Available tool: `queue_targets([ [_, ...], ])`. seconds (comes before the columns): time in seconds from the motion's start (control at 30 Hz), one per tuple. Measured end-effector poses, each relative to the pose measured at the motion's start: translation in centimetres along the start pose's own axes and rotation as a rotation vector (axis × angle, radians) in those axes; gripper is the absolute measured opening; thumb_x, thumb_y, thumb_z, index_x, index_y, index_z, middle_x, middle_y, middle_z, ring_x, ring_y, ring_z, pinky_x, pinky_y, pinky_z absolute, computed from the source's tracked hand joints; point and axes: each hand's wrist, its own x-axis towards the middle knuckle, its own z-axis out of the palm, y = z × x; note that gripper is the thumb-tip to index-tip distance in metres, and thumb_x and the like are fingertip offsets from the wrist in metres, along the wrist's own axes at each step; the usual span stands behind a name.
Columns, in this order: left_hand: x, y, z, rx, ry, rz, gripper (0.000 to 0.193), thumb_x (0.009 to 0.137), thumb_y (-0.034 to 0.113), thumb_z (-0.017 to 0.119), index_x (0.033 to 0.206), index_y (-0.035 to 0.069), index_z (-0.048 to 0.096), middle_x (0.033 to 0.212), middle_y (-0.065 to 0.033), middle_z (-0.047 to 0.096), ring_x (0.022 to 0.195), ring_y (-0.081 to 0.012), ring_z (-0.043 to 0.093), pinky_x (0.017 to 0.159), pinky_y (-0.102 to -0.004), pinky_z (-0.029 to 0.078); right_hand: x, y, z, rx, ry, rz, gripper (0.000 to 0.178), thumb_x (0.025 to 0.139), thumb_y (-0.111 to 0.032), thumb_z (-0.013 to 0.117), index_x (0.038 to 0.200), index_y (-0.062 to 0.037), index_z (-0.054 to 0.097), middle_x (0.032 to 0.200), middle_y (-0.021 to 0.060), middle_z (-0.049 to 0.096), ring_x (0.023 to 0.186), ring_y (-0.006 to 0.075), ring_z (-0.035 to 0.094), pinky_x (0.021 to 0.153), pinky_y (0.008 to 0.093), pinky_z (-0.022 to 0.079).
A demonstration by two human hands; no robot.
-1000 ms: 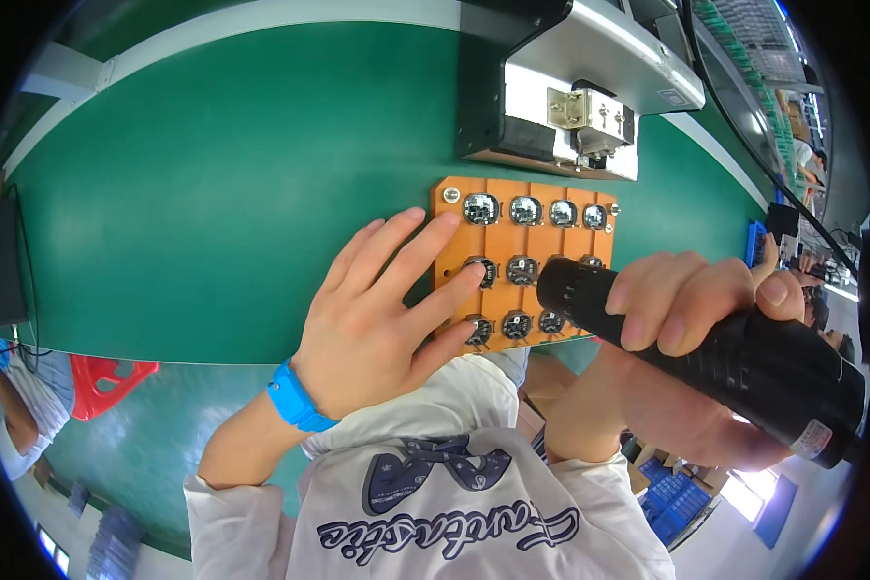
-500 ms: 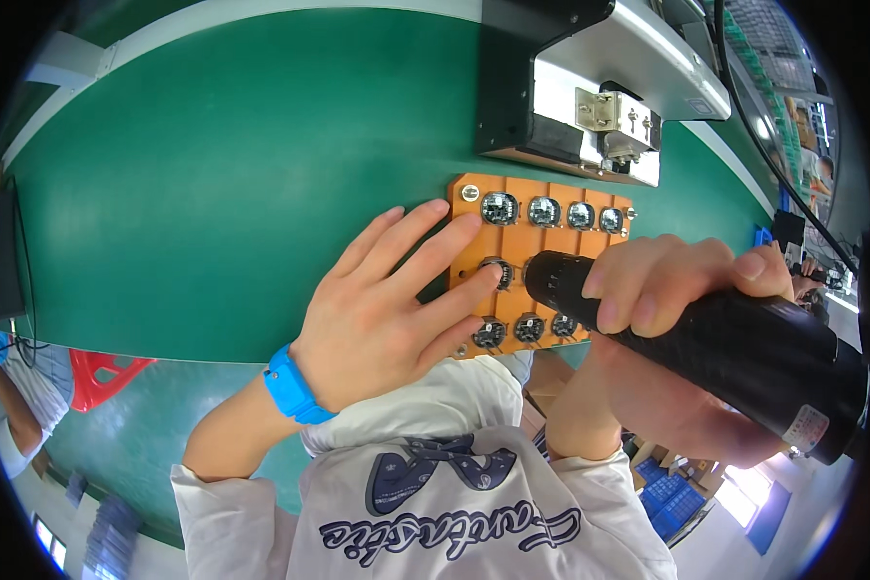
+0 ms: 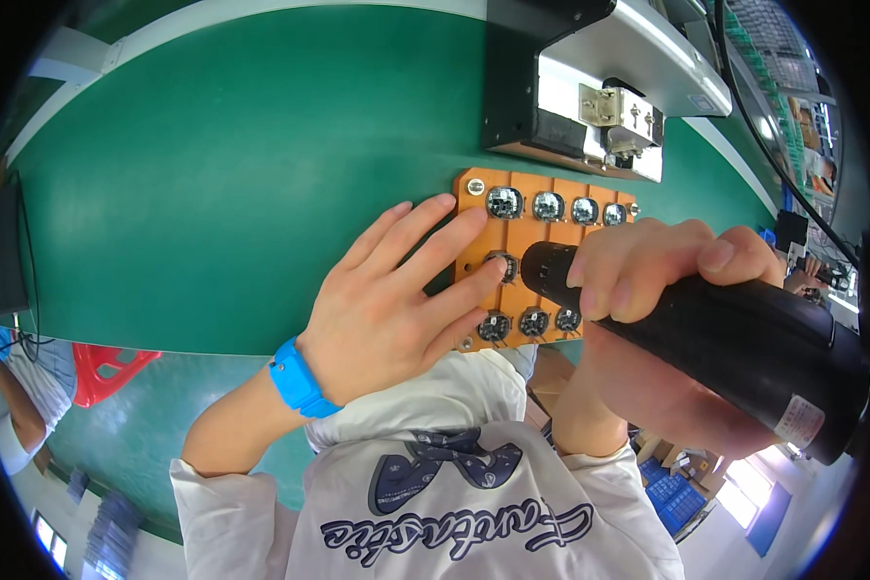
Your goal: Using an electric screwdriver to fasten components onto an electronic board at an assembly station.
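Observation:
An orange fixture board (image 3: 527, 234) lies on the green table with several round, dark electronic parts (image 3: 505, 202) set in rows. My left hand (image 3: 382, 285) rests over the board's left edge with fingers spread. One of its fingertips touches a round part in the middle row, and nothing is held in it. My right hand (image 3: 638, 271) is wrapped around a thick black electric screwdriver (image 3: 735, 338), which is tilted with its nose over the middle row. The nose hides part of that row, and its bit is not visible.
A black and silver machine (image 3: 575, 97) with a metal bracket stands behind the board. Black cable (image 3: 744, 106) hangs at the right. A red stool (image 3: 111, 372) and another person's arm (image 3: 19, 406) are at the left, beyond the table (image 3: 213, 174). Blue crates (image 3: 672, 493) sit lower right.
The screwdriver's nose has shifted slightly left over the board, toward my left fingertip. My left hand stays in place on the board, and the whole view has shifted a little.

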Motion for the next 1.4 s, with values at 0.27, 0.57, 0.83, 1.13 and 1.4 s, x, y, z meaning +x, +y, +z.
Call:
queue_targets([
  [0.27,0.4,0.1,-0.4,0.013,-0.007,-0.014,0.040,0.086,0.025,0.084,0.125,0.021,0.079,0.153,-0.0109,0.059,0.140,-0.0375,0.057,0.114,-0.0555,0.048,-0.6,-3.6,0.9,0.011,0.196,0.108,0.093,0.088,-0.082,0.064,0.137,-0.0039,0.053,0.095,0.0117,0.065,0.076,0.0257,0.064,0.074,0.0449,0.053],
  [0.57,0.1,0.1,0.0,-0.056,0.041,-0.026,0.041,0.086,0.021,0.084,0.126,0.018,0.075,0.148,-0.0128,0.061,0.131,-0.0364,0.061,0.113,-0.0532,0.048,5.3,-6.0,-4.8,-0.096,-0.034,0.033,0.099,0.081,-0.083,0.064,0.145,-0.0068,0.053,0.102,0.0086,0.062,0.086,0.0239,0.061,0.085,0.0431,0.048],
  [0.83,0.9,1.0,-0.3,-0.189,0.077,-0.153,0.050,0.079,0.016,0.088,0.126,0.010,0.070,0.143,-0.0125,0.062,0.128,-0.0363,0.061,0.109,-0.0505,0.049,6.5,-4.5,-5.9,-0.045,-0.085,0.069,0.101,0.077,-0.083,0.062,0.144,-0.0077,0.054,0.101,0.0089,0.060,0.087,0.0238,0.058,0.084,0.0420,0.045],
  [1.13,1.4,1.3,1.4,-0.153,0.193,-0.243,0.050,0.070,0.008,0.091,0.117,0.015,0.075,0.134,-0.0125,0.056,0.124,-0.0376,0.054,0.102,-0.0478,0.048,1.4,-3.5,0.5,-0.029,-0.006,0.049,0.078,0.095,-0.067,0.060,0.144,-0.0072,0.049,0.089,0.0088,0.061,0.071,0.0252,0.061,0.069,0.0439,0.050],
  [1.4,1.6,1.3,1.6,-0.165,0.282,-0.238,0.040,0.069,0.009,0.091,0.104,0.013,0.074,0.130,-0.0127,0.058,0.119,-0.0397,0.057,0.099,-0.0490,0.049,-0.4,-2.4,1.8,0.010,0.053,0.092,0.077,0.099,-0.067,0.060,0.148,-0.0080,0.047,0.090,0.0130,0.062,0.072,0.0296,0.062,0.072,0.0491,0.050],
])
